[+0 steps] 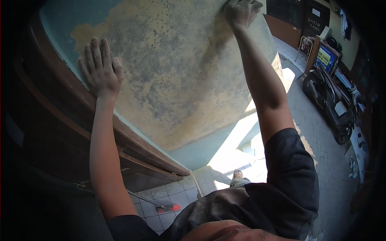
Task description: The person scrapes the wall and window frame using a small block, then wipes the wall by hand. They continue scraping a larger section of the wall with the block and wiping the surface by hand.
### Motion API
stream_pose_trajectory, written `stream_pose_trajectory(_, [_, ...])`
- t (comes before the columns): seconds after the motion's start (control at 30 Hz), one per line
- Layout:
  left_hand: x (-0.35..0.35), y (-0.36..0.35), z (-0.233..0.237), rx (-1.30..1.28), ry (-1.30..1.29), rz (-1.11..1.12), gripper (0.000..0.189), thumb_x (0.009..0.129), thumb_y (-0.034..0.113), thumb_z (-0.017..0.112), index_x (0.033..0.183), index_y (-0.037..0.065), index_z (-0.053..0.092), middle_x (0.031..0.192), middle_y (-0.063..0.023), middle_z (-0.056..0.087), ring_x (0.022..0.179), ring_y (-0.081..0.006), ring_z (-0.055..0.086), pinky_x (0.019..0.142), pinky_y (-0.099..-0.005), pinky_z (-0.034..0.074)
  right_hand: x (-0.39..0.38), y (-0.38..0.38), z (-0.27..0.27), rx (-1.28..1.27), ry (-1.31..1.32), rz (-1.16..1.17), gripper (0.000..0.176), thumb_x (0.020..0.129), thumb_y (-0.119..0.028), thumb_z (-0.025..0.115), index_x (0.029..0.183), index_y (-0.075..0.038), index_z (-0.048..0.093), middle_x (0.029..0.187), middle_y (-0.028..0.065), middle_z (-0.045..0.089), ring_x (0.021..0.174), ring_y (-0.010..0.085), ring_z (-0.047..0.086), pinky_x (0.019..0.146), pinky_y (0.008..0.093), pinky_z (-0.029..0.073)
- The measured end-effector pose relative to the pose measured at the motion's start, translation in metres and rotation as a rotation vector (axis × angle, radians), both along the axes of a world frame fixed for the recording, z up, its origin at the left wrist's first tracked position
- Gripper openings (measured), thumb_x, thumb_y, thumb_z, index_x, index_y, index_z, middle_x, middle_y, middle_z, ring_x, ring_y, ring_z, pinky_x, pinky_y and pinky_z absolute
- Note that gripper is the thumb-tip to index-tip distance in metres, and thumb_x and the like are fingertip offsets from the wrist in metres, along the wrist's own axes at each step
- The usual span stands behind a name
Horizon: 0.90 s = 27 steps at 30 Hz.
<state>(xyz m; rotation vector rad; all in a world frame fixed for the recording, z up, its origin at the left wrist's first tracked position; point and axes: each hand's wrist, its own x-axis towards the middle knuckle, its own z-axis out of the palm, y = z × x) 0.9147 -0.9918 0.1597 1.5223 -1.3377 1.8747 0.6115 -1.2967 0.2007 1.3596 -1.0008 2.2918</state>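
A wall with patchy, scraped paint fills the middle of the view, beige and grey with blue-green remaining at its upper left and lower edge. Flat against its left side lies my left hand, fingers stretched out and dusty, holding nothing. My right hand is up at the top right of the wall, its fingers curled and pressed toward the surface. Whatever might be under those fingers is hidden, and the frame edge cuts close to the hand. Its arm casts a shadow on the wall.
A brown wooden door frame borders the wall on the left. Below it, a red-headed broom rests on floor tiles. My foot shows at the bottom. To the right, a motorcycle stands on paving beside a signboard.
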Motion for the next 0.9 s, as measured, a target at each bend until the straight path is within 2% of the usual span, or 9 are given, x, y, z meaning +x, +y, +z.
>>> stream_pose_trajectory(0.1, [0.000,0.004,0.003,0.028,-0.032,0.001,0.065,0.106,0.043,0.034,0.166,0.020,0.024,0.172,-0.0047,0.022,0.157,-0.0284,0.023,0.127,-0.0549,0.016,0.107,0.116,-0.070,-0.148,0.335,0.068,0.046,0.102,-0.044,0.057,0.145,-0.030,0.050,0.110,0.0084,0.044,0.097,0.0257,0.045,0.087,0.0373,0.045])
stream_pose_trajectory(0.2, [0.000,0.007,-0.001,0.073,-0.012,-0.026,0.065,0.106,0.044,0.035,0.166,0.020,0.023,0.172,-0.0040,0.021,0.158,-0.0274,0.022,0.127,-0.0545,0.014,0.126,0.144,-0.165,-0.584,0.963,0.187,0.059,0.098,-0.024,0.058,0.153,-0.040,0.043,0.103,0.0025,0.047,0.092,0.0215,0.050,0.084,0.0364,0.046])
stream_pose_trajectory(0.3, [0.006,0.008,-0.004,0.069,0.006,0.011,0.067,0.107,0.048,0.032,0.166,0.018,0.021,0.173,-0.0043,0.019,0.158,-0.0283,0.020,0.128,-0.0538,0.010,0.036,0.057,-0.153,-0.458,0.788,0.100,0.058,0.100,-0.032,0.064,0.154,-0.038,0.043,0.110,0.0038,0.049,0.091,0.0185,0.050,0.076,0.0331,0.046])
stream_pose_trajectory(0.4, [-0.002,0.000,-0.012,0.043,0.020,-0.019,0.068,0.107,0.051,0.031,0.166,0.020,0.022,0.173,-0.0060,0.019,0.158,-0.0302,0.019,0.128,-0.0541,0.011,-0.056,-0.020,-0.113,0.234,0.206,0.112,0.042,0.103,-0.041,0.056,0.137,-0.016,0.053,0.119,0.0185,0.047,0.110,0.0371,0.053,0.087,0.0538,0.048])
stream_pose_trajectory(0.5, [-0.022,-0.013,-0.013,0.013,0.020,0.058,0.069,0.106,0.054,0.032,0.167,0.023,0.021,0.173,-0.0072,0.018,0.158,-0.0314,0.018,0.128,-0.0543,0.012,-0.008,0.023,-0.112,0.220,-0.244,0.153,0.042,0.103,-0.039,0.057,0.138,-0.016,0.052,0.118,0.0167,0.046,0.106,0.0366,0.053,0.088,0.0535,0.048])
stream_pose_trajectory(0.63, [-0.031,-0.028,-0.018,0.080,0.003,-0.036,0.068,0.105,0.055,0.033,0.166,0.028,0.022,0.173,-0.0055,0.016,0.158,-0.0317,0.018,0.128,-0.0552,0.013,0.099,0.134,-0.232,-0.169,0.562,0.268,0.058,0.093,-0.027,0.068,0.147,-0.037,0.051,0.108,0.0067,0.044,0.098,0.0244,0.049,0.085,0.0356,0.047])
stream_pose_trajectory(0.73, [-0.011,-0.010,-0.011,0.198,-0.072,0.005,0.068,0.103,0.057,0.037,0.165,0.032,0.023,0.173,-0.0028,0.019,0.158,-0.0308,0.022,0.128,-0.0562,0.013,0.059,0.103,-0.251,-0.370,0.922,0.196,0.069,0.088,-0.031,0.073,0.150,-0.047,0.048,0.107,0.0028,0.045,0.095,0.0215,0.048,0.085,0.0339,0.045])
stream_pose_trajectory(0.87, [-0.004,0.006,-0.025,0.200,-0.050,0.049,0.068,0.102,0.054,0.039,0.165,0.034,0.024,0.173,-0.0014,0.019,0.158,-0.0302,0.020,0.128,-0.0556,0.013,-0.067,-0.058,-0.204,0.106,0.261,-0.040,0.042,0.101,-0.036,0.062,0.140,-0.025,0.050,0.109,0.0098,0.044,0.094,0.0267,0.048,0.080,0.0410,0.045])
stream_pose_trajectory(0.9, [-0.006,0.002,-0.023,0.172,-0.055,0.042,0.068,0.102,0.053,0.040,0.165,0.034,0.024,0.173,-0.0013,0.019,0.158,-0.0300,0.019,0.128,-0.0556,0.013,-0.084,-0.058,-0.190,0.249,-0.004,0.182,0.041,0.103,-0.034,0.059,0.139,-0.015,0.053,0.116,0.0157,0.049,0.101,0.0320,0.053,0.082,0.0490,0.048])
